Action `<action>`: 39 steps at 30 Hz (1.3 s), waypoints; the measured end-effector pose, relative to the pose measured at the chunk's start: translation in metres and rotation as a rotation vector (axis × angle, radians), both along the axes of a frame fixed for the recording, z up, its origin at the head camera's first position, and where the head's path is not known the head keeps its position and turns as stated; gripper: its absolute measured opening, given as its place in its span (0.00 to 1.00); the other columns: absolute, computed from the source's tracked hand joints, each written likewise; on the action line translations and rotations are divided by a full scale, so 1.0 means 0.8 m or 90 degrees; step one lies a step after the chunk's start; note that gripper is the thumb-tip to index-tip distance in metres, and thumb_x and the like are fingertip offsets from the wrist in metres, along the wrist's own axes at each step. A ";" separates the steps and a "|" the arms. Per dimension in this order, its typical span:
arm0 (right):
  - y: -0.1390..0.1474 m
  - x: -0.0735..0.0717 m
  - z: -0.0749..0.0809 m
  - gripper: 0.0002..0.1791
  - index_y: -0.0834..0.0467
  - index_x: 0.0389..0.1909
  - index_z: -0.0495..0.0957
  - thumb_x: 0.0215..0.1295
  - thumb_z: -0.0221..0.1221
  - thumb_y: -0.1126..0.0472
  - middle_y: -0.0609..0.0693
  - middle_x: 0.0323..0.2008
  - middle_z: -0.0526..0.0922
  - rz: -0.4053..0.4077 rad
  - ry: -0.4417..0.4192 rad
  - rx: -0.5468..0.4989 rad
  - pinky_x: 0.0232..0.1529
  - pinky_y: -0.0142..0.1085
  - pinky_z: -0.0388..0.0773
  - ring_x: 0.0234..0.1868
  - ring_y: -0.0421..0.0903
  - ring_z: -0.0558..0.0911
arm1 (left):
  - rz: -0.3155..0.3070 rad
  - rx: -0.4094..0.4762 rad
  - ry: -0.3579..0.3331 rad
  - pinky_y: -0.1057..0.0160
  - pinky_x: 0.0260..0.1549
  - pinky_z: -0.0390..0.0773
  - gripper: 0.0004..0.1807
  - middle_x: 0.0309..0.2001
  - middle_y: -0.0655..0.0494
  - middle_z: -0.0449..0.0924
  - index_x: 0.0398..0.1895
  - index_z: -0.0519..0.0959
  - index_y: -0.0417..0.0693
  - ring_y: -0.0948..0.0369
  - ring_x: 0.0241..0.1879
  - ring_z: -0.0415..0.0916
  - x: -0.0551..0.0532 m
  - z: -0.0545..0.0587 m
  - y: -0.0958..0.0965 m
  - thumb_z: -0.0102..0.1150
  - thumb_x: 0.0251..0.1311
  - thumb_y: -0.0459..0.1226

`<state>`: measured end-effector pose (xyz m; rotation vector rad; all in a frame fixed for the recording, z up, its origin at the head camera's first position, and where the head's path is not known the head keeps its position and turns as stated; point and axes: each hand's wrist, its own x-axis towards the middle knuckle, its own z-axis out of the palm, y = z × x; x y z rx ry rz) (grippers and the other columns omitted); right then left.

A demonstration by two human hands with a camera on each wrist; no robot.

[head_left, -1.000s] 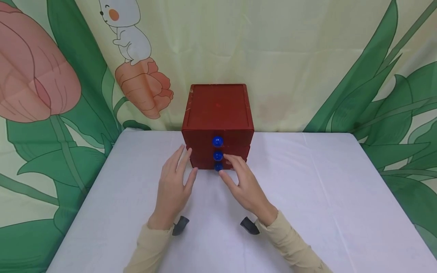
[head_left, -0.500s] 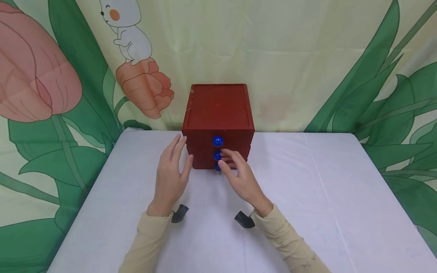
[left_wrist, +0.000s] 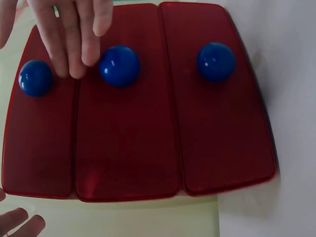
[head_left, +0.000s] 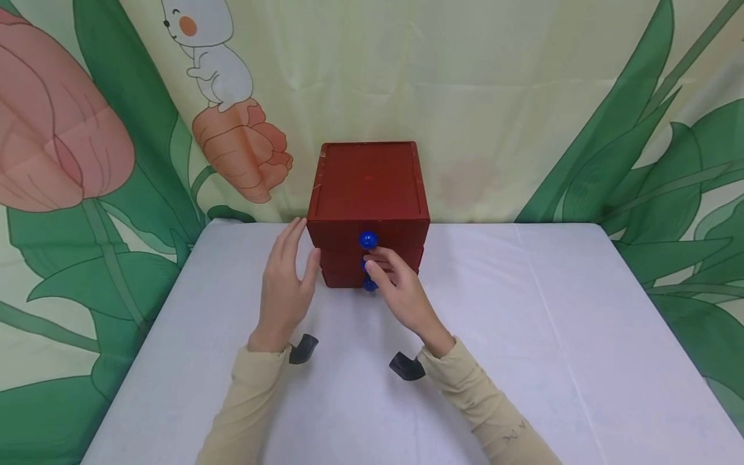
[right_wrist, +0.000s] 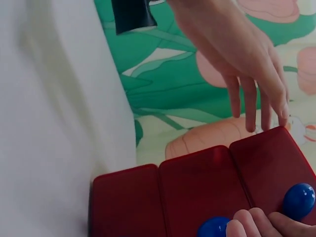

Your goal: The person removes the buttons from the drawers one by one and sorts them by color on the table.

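A dark red cabinet (head_left: 367,184) with three stacked drawers stands at the back of the table, a round blue knob on each drawer. My right hand (head_left: 403,294) is at the front, its fingertips right at the middle knob (left_wrist: 120,65) and below the top knob (head_left: 368,240). In the left wrist view its fingers (left_wrist: 74,54) are extended beside the middle knob, not curled round it. The bottom knob (head_left: 369,284) lies under the right thumb in the head view. My left hand (head_left: 283,287) is held by the cabinet's left side, fingers straight, fingertips close to the upper front corner.
A white cloth covers the table (head_left: 511,310). Behind the cabinet hangs a pale curtain (head_left: 494,110) printed with plants, a rabbit and a carrot. A black wrist device (head_left: 304,349) sits at the left wrist, another black device (head_left: 407,367) at the right.
The left hand has moved forward and a little left, up to the cabinet's upper corner. The right hand has moved forward and left, its fingertips closer over the middle knob. The drawers have not moved.
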<state>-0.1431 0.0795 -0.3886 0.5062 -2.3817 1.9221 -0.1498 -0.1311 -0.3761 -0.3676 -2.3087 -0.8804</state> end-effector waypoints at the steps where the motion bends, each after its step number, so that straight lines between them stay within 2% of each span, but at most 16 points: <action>1: -0.001 -0.001 0.001 0.23 0.61 0.64 0.70 0.76 0.53 0.54 0.58 0.58 0.79 0.003 -0.011 -0.010 0.60 0.49 0.77 0.58 0.53 0.80 | 0.000 0.002 -0.002 0.47 0.66 0.69 0.30 0.72 0.48 0.65 0.74 0.64 0.47 0.53 0.71 0.63 -0.001 0.000 0.000 0.54 0.71 0.42; 8: -0.006 -0.008 0.007 0.21 0.62 0.61 0.71 0.78 0.48 0.52 0.62 0.55 0.81 0.022 -0.074 -0.058 0.57 0.54 0.79 0.54 0.64 0.80 | -0.018 0.032 -0.012 0.50 0.67 0.69 0.28 0.70 0.50 0.68 0.73 0.65 0.47 0.55 0.70 0.65 -0.010 0.005 0.003 0.52 0.72 0.44; 14: -0.010 -0.015 0.007 0.22 0.63 0.59 0.72 0.78 0.47 0.50 0.62 0.53 0.81 0.027 -0.100 -0.102 0.57 0.60 0.75 0.54 0.65 0.80 | -0.029 0.044 -0.018 0.50 0.67 0.69 0.28 0.68 0.52 0.70 0.73 0.65 0.48 0.56 0.68 0.67 -0.017 0.007 0.004 0.50 0.73 0.45; 24: -0.014 -0.023 0.013 0.24 0.66 0.57 0.75 0.79 0.45 0.50 0.63 0.52 0.83 0.031 -0.122 -0.149 0.55 0.44 0.81 0.50 0.55 0.84 | -0.055 0.103 -0.034 0.51 0.63 0.72 0.27 0.67 0.52 0.71 0.72 0.65 0.47 0.56 0.65 0.69 -0.031 0.009 0.006 0.48 0.74 0.46; 31: -0.014 -0.027 0.014 0.27 0.66 0.59 0.75 0.79 0.45 0.47 0.62 0.54 0.82 0.068 -0.152 -0.179 0.56 0.43 0.81 0.51 0.55 0.84 | -0.087 0.157 -0.025 0.51 0.62 0.72 0.26 0.64 0.49 0.73 0.71 0.66 0.45 0.55 0.62 0.71 -0.042 0.010 0.010 0.48 0.74 0.44; 39: -0.016 -0.032 0.016 0.29 0.66 0.57 0.77 0.78 0.44 0.44 0.62 0.53 0.83 0.066 -0.192 -0.213 0.54 0.41 0.82 0.49 0.53 0.85 | -0.100 0.184 -0.032 0.52 0.62 0.72 0.25 0.64 0.49 0.73 0.70 0.68 0.45 0.55 0.62 0.72 -0.051 0.015 0.010 0.48 0.74 0.43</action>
